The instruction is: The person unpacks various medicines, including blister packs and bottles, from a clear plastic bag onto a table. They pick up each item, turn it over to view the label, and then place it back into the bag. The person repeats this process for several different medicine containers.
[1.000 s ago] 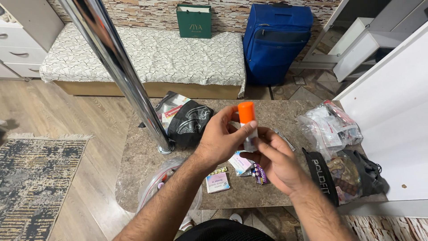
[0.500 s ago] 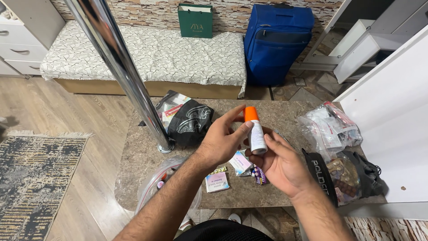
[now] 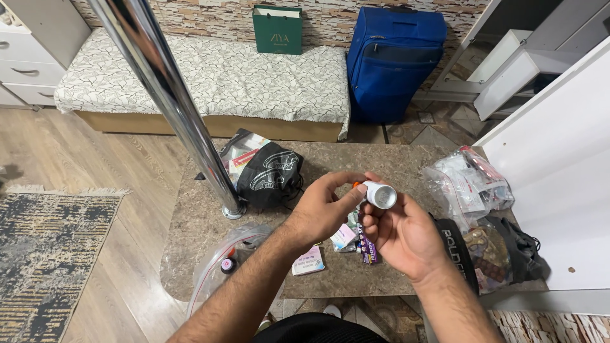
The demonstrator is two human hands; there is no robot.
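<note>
So the bench (image 3: 210, 82) with the patterned cover fills the upper left of the frame, a blue suitcase (image 3: 394, 60) stands upper centre, and a chrome pole (image 3: 171, 108) cuts down to the brown stone worktop (image 3: 368, 168). On the worktop: a black bag (image 3: 270, 178) left of centre, clear bags (image 3: 470, 184) at the right, small packets (image 3: 309, 262) lower centre. Both hands meet at centre frame over the worktop on a small white bottle (image 3: 380, 194) tipped on its side, base toward the camera. Right hand (image 3: 406, 235) is cupped around it, fingers curled and gripping. Left hand (image 3: 324, 206) pinches the orange cap end. Looks like the cap-twisting step; it'd need a firm right-hand hold.
</note>
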